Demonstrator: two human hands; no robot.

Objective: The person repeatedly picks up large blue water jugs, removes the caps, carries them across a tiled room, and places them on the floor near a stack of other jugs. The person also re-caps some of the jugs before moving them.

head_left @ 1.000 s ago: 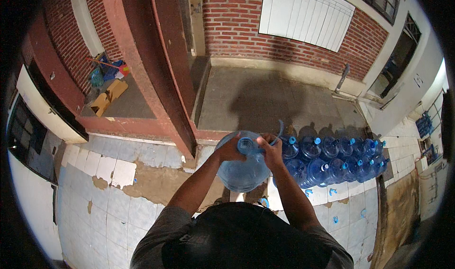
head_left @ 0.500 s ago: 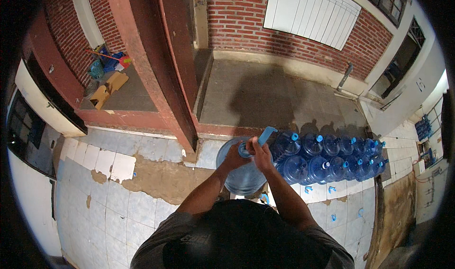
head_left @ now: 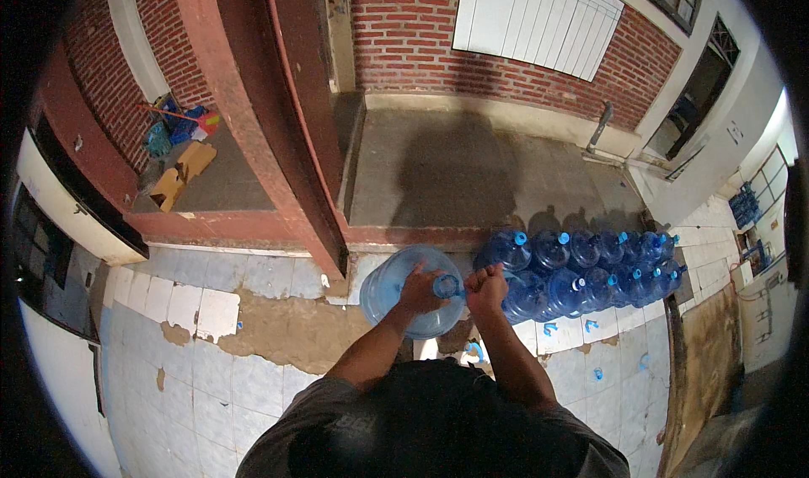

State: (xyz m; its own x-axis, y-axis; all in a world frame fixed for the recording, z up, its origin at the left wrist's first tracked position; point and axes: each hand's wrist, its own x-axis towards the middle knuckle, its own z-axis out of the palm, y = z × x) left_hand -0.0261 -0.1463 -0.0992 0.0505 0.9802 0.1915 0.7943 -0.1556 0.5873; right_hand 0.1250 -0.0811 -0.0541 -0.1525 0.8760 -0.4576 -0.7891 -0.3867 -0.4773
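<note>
A large clear-blue water jug (head_left: pixel 377 288) stands upright in front of me, tilted slightly in the view. My left hand (head_left: pixel 421 291) grips its shoulder beside the neck (head_left: pixel 447 287), whose round blue rim faces up. Just right of the neck, my right hand (head_left: pixel 486 287) is closed in a pinch. A short blue plastic strip (head_left: pixel 462 293) runs from the neck to those fingers, which hide most of it.
Several capped blue water jugs (head_left: pixel 565 291) stand in two rows to the right. Torn blue strips (head_left: pixel 550 330) lie on the tiled floor. A red pillar (head_left: pixel 316 200) and raised ledge (head_left: pixel 396 235) are beyond; cardboard (head_left: pixel 181 176) lies far left.
My right hand has moved right and down from the jug's neck, and the raised blue strip no longer shows above it. My left hand has shifted onto the shoulder; the jug appears further left.
</note>
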